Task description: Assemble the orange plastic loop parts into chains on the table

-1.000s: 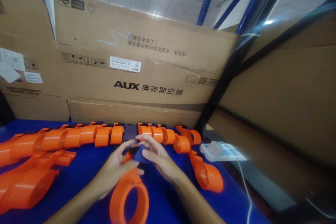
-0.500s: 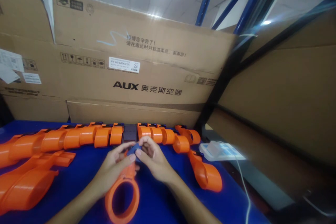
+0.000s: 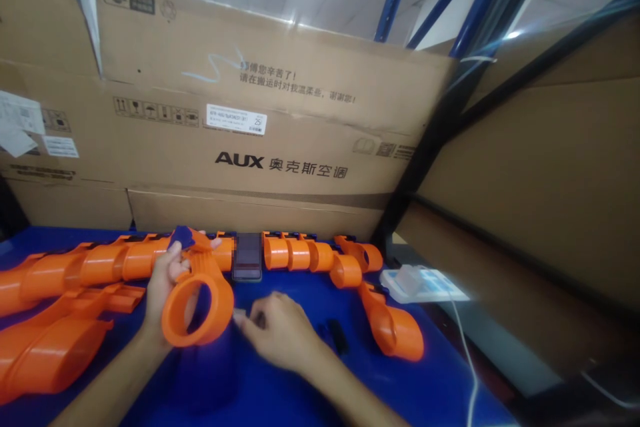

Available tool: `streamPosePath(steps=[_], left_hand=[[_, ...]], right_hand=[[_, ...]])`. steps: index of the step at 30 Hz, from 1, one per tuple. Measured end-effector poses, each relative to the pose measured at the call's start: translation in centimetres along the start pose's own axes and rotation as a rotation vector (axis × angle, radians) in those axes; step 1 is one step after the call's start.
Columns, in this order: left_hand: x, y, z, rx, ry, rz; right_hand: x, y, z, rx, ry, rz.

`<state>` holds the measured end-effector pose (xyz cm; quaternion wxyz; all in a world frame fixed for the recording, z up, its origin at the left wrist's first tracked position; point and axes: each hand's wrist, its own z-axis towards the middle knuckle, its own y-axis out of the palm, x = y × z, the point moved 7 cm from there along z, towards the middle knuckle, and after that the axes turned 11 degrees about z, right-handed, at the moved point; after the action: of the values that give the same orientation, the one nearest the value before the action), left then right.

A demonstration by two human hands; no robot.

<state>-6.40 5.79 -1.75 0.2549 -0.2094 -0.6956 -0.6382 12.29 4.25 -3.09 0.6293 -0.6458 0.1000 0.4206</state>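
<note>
The orange ring clamp (image 3: pixel 197 303) is held up off the blue tabletop (image 3: pixel 300 393) by the left hand (image 3: pixel 165 277), left of centre in the view and just in front of the row of orange clamps (image 3: pixel 150 257) that is lined up along the back edge. The left hand is closed around the neck of the ring clamp, with the thumb side towards the camera and the fingers wrapped behind the hoop; the forearm is stretched in from the lower left. A small dark blue piece (image 3: pixel 181 236) is seen at the top of the clamp, just above the fingertips; how it is fixed cannot be made out.

The right hand (image 3: pixel 280 337) is laid low over the tabletop, palm down, with the fingers curled loosely and pointed left towards the hoop. A small pale thing (image 3: pixel 240 315) is seen at its fingertips, but it is blurred, and whether it is pinched or only touched cannot be told. A small black part (image 3: pixel 339 335) is lying on the tabletop just to the right of this hand.

A dark phone (image 3: pixel 247 257) is set flat in a gap in the row. Behind it, large cardboard boxes (image 3: pixel 250 120) are stacked. The clamps at the far left are cut off by the frame edge.
</note>
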Motion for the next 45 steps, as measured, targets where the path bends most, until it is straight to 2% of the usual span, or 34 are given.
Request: streamPosePath(steps=[4,8,15,19,24,28,32,35,39,43,45], left_hand=[[0.3,0.2,0.3,-0.051,-0.001,-0.070],[-0.1,0.8,-0.4,-0.105,0.055,-0.037],[-1.9,1.3,-1.4,-0.099,-0.009,0.106],[-2.6,1.2,-1.1,-0.110,-0.032,0.190],[-2.8,0.8,-0.6,-0.112,-0.080,0.181],[-3.3,1.0,-0.7,-0.130,-0.141,0.197],[-4.8,2.0,-1.5,-0.212,-0.219,0.307],[-5.3,2.4,-1.8,-0.230,-0.205,0.314],[-5.8,2.7,-1.9,-0.276,-0.232,0.285],[-5.9,2.5,-2.0,-0.279,-0.250,0.302],[-5.6,2.2,-1.8,-0.258,-0.211,0.321]], right_hand=[[-1.1,2.6,-0.6,-0.115,0.009,-0.128],[-1.4,3.2,-0.5,-0.124,-0.011,-0.178],[-0.3,0.7,0.0,0.001,-0.009,-0.166],[0.3,0.6,0.1,-0.022,0.000,-0.205],[0.2,1.0,0.1,-0.047,-0.033,-0.256],[0.5,-0.9,0.4,0.031,-0.003,-0.230],[1.1,-3.7,0.5,0.207,-0.029,-0.052],[1.4,-4.5,0.4,0.272,-0.077,0.217],[1.2,-3.5,0.5,0.222,-0.130,0.638],[1.6,-1.6,0.7,0.139,-0.032,0.930],[1.7,-1.5,0.5,0.155,-0.025,1.004]])
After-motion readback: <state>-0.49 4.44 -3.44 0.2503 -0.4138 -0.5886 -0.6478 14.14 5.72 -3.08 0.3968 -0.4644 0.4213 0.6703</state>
